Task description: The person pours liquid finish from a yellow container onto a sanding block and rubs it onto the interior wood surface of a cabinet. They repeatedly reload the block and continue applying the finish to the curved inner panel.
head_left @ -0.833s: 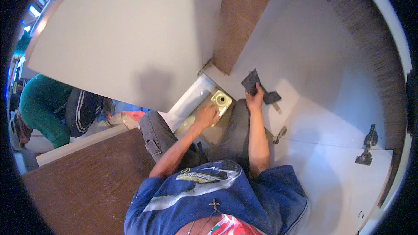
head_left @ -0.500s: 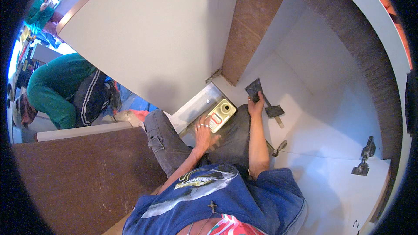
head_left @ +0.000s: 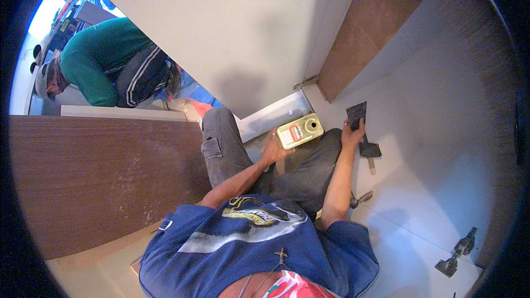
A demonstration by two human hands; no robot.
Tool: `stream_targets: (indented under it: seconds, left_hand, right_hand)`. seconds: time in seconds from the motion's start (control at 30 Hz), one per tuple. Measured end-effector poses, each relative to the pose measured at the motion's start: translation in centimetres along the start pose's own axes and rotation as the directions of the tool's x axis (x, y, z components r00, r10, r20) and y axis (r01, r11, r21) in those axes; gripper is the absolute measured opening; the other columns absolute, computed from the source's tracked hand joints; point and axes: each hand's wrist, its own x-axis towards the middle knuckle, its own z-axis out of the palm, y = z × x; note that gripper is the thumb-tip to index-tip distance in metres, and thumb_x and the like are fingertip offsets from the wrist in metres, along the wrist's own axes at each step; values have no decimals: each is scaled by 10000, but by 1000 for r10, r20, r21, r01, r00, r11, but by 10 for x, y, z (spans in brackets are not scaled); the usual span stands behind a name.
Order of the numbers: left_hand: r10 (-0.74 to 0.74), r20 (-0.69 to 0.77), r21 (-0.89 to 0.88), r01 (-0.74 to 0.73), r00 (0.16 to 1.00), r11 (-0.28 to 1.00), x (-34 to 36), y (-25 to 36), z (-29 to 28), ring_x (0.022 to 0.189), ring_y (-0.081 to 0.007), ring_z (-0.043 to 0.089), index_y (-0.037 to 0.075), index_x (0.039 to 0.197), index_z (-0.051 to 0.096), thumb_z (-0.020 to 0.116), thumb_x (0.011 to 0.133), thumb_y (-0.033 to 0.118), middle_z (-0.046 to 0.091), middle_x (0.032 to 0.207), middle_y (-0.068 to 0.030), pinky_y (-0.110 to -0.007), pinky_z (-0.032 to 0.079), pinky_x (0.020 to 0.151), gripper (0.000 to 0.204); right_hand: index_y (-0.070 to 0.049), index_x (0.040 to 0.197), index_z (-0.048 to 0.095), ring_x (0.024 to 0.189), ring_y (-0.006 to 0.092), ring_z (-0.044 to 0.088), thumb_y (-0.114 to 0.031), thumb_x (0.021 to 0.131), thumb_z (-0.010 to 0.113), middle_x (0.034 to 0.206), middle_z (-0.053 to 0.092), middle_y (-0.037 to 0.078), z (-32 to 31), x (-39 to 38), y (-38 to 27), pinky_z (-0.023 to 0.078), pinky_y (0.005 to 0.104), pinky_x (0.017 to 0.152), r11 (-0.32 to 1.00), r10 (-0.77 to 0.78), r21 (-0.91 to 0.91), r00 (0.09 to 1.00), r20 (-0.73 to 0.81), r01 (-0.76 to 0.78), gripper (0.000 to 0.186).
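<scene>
My left hand (head_left: 273, 150) grips the left end of a yellowish rectangular can (head_left: 298, 131) with a red-and-white label and a round dark opening on top. The can is tilted over my lap. My right hand (head_left: 353, 134) is closed on a dark, flat, square-ended piece (head_left: 356, 112), whose exact kind I cannot make out. Just below that hand, a tool with a dark flat blade (head_left: 370, 149) and a light handle (head_left: 371, 166) lies on the white panel.
White cabinet panels (head_left: 221, 27) with brown edges surround me. A metal hinge (head_left: 457, 251) sits at the lower right; a small dark tool (head_left: 361, 200) lies beside my right forearm. A brown board (head_left: 105, 176) stands at left. Beyond it, a person in green (head_left: 110, 58) bends down.
My left hand has gone from lying beside the can to gripping it, and the can is turned and tilted. My right hand still holds the dark piece. The view has shifted.
</scene>
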Motion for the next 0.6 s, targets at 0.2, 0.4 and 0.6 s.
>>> stream_targets:
  seconds: [0.2, 0.4, 0.6]
  left_hand:
    - [336, 48, 181, -339, 941, 923, 33, 2, 4, 1243, -364, 489, -31, 1347, 459, 897, 613, 283, 509, 1319, -224, -441, 400, 1083, 911]
    - [17, 3, -274, -15, 1000, 962, 61, 24, -2, 1227, -370, 497, -41, 1346, 443, 927, 584, 280, 489, 1282, -215, -442, 406, 1077, 959]
    - [152, 4, -74, -152, 988, 986, 72, 15, -2, 1310, -349, 424, -3, 1394, 409, 902, 624, 347, 517, 1291, -187, -435, 350, 1123, 979]
  right_hand:
    - [-96, 1182, 610, 984, 218, 612, -179, 916, 634, 1157, 655, 50, -21, 11, 16, 520, 368, 811, 935, -230, -248, 965, 125, 254, 279]
    - [-76, 1135, 612, 989, 222, 605, -183, 925, 638, 1152, 645, 52, 0, -5, 5, 515, 386, 839, 994, -89, -73, 995, -35, 87, 237]
    - [-75, 1126, 618, 992, 225, 601, -169, 940, 612, 1125, 652, 65, 9, -20, -5, 496, 409, 828, 990, 55, 133, 991, -120, -39, 209]
